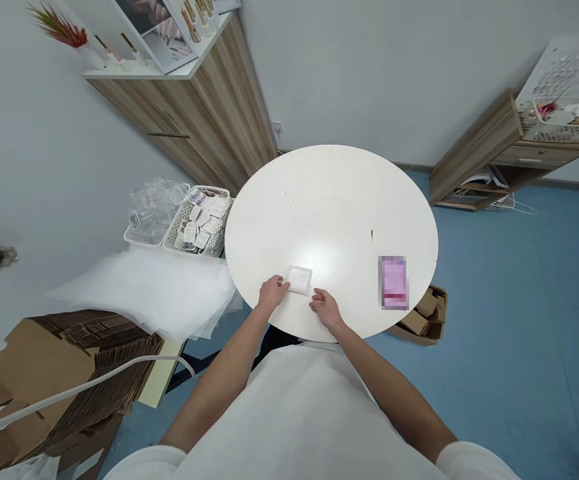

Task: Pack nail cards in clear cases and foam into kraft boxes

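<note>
A small, flat, white square packet lies on the round white table near its front edge. My left hand is at the packet's left edge, thumb and fingers closed on its lower left side. At the lower right corner is my right hand, its fingers loosely bent and apart, with nothing visible in them. What the packet contains cannot be made out.
A blurred pink-purple rectangle lies on the table at right. White baskets with cards and clear bags stand at left, beside white sheets and stacked cardboard. A cardboard box sits below the table's right edge.
</note>
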Available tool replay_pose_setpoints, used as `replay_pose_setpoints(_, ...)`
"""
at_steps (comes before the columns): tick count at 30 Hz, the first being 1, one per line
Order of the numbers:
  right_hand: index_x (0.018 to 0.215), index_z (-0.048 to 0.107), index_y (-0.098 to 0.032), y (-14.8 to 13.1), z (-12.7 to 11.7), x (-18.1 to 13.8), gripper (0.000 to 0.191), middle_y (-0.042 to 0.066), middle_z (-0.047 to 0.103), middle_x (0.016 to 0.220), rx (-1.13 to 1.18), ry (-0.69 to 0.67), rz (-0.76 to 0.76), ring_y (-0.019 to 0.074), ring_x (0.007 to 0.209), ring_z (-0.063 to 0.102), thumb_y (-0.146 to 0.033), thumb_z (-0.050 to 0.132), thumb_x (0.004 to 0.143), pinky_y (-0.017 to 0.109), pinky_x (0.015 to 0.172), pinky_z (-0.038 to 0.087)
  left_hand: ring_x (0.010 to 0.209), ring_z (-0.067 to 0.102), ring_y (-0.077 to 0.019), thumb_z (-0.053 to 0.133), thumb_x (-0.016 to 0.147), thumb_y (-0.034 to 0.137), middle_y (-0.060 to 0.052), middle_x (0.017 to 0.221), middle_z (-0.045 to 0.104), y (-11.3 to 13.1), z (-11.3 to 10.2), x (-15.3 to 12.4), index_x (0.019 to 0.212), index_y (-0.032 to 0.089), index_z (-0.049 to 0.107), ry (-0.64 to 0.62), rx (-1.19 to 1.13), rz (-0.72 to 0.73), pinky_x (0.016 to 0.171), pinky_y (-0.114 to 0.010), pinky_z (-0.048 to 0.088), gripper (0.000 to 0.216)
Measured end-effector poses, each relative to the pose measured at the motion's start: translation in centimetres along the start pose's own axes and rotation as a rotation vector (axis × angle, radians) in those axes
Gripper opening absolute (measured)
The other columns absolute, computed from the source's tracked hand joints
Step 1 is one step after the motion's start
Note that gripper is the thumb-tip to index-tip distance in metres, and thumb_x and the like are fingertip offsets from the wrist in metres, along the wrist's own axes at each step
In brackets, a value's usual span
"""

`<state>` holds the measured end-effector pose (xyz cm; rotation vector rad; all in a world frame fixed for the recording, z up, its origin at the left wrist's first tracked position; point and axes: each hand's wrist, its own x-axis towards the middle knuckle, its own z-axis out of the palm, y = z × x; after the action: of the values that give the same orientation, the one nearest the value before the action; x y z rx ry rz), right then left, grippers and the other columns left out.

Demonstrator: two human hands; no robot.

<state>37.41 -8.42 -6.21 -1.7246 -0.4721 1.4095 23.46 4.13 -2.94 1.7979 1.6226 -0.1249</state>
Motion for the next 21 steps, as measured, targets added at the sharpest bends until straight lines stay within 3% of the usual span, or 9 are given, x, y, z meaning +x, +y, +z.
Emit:
replay_pose_setpoints(5,0.119,0.045,-0.020,-1.8,0.8,0.7,0.051,0.008,0.052,0.116,-0.015,0.032,-0.022,0.0129,0.076,0.062,-0.024,0.051,0.069,0.029,0.071,0.050,0.082,0.059,-0.0182,0.053,0.073,0.032,-0.005,0.088,0.064,-0.4,0.9,0.7,0.095,0.018,0.057,-0.003,-0.024,0.079,0.071,-0.028,0.044,0.026)
replay_pose_setpoints(9,0.113,0.052,-0.021,-2.8,1.6,1.2,0.042,0.006,0.057,0.114,-0.137,0.050,-0.095,0.0155,0.085,0.061,-0.022,0.049,0.071,0.031,0.075,0.049,0.078,0.059,-0.0169,0.055,0.072,0.028,-0.004,0.083,0.064,-0.7,1.0,1.0,0.088,0.019,0.058,-0.006,-0.112,0.110,0.070,-0.028,0.045,0.018)
replay_pose_setpoints(12,0.112,0.054,-0.022,-3.5,2.5,1.5,0.041,0.005,0.060,0.110,-0.181,0.082,-0.094,0.0160,0.085,0.061,-0.021,0.047,0.071,0.032,0.075,0.049,0.077,0.060,-0.0168,0.056,0.072,0.027,-0.004,0.082,0.063,-1.3,0.7,1.5,0.095,0.019,0.055,-0.004,-0.183,0.128,0.069,-0.028,0.046,0.024)
replay_pose_setpoints(16,0.113,0.052,-0.023,-4.9,4.8,2.5,0.043,0.003,0.059,0.111,-0.227,0.095,-0.126,0.0148,0.083,0.060,-0.020,0.046,0.071,0.032,0.077,0.047,0.076,0.061,-0.0170,0.055,0.073,0.025,-0.004,0.086,0.062,-2.8,-0.5,2.8,0.100,0.020,0.051,0.016,-0.232,0.166,0.070,-0.030,0.046,0.027)
replay_pose_setpoints(21,0.118,0.048,-0.024,-7.3,9.2,5.2,0.049,0.003,0.056,0.115,-0.250,0.079,-0.137,0.0139,0.085,0.059,-0.020,0.047,0.069,0.032,0.081,0.046,0.078,0.060,-0.0162,0.052,0.076,0.022,-0.004,0.091,0.062,-5.2,-3.5,5.5,0.101,0.021,0.051,0.051,-0.326,0.196,0.072,-0.030,0.046,0.026)
